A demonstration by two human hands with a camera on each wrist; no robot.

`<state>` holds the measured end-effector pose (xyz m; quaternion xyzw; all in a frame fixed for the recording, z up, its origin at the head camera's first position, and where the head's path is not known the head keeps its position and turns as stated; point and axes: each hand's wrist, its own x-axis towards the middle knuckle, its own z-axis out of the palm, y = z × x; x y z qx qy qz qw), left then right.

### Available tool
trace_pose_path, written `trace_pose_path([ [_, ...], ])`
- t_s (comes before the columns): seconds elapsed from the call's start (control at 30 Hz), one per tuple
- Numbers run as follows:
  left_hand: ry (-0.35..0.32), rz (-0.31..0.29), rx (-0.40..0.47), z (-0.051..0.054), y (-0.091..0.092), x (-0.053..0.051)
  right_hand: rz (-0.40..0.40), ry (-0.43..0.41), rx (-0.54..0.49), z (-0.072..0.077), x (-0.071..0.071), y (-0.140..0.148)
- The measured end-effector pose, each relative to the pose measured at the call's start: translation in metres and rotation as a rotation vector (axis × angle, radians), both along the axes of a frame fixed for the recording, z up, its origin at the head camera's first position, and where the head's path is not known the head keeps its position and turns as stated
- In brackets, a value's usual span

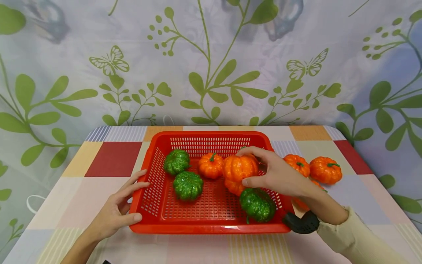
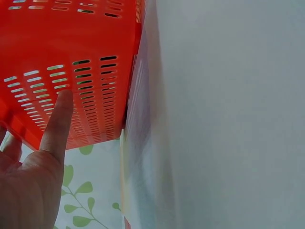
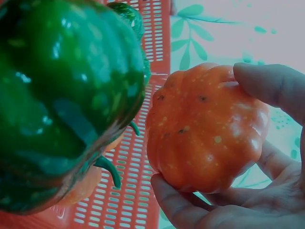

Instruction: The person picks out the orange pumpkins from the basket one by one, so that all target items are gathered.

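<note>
My right hand (image 1: pixel 275 172) holds an orange pumpkin (image 1: pixel 240 168) between thumb and fingers above the right part of the red basket (image 1: pixel 211 229). In the right wrist view the hand (image 3: pixel 281 176) grips that pumpkin (image 3: pixel 205 129) beside a large green pumpkin (image 3: pixel 66 105). Another orange pumpkin (image 1: pixel 233 187) shows partly beneath the held one. My left hand (image 1: pixel 113 211) rests on the basket's left rim with its fingers spread; the left wrist view shows a finger of the hand (image 2: pixel 35 176) against the basket's slotted wall (image 2: pixel 90 81).
Inside the basket are green pumpkins (image 1: pixel 188 186) at the left, a small orange one (image 1: pixel 211 165) in the middle and a green one (image 1: pixel 258 204) at the front right. More orange pumpkins (image 1: pixel 325 170) lie on the checked cloth (image 1: pixel 113 159) right of the basket, partly behind my right forearm.
</note>
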<state>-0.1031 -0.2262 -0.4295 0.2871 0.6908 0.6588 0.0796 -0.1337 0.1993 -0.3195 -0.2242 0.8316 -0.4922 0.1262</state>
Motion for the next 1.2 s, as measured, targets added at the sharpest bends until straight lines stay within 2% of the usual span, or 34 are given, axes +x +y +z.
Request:
trace_pose_path([
  [0.2,0.000,-0.005,0.007,0.000,0.000,0.000,-0.035,-0.073,-0.054,0.004,0.013,0.012],
  [0.33,0.001,0.000,0.002,0.000,-0.001,0.001,-0.033,-0.072,-0.083,0.004,0.021,0.018],
  [0.6,0.007,0.000,0.001,0.001,0.000,0.001,-0.004,0.062,-0.088,0.003,0.038,0.030],
  [0.8,0.006,0.005,-0.003,0.001,0.000,0.000,0.018,0.127,-0.120,0.002,0.053,0.034],
  [0.93,0.001,0.011,-0.010,0.001,0.000,0.000,-0.025,0.139,-0.141,0.002,0.059,0.037],
  [1.07,0.001,0.010,-0.008,0.001,0.000,0.001,-0.089,0.105,-0.142,0.002,0.063,0.039],
  [1.2,0.001,0.008,-0.005,0.001,0.001,0.001,-0.112,0.069,-0.122,0.003,0.064,0.041],
])
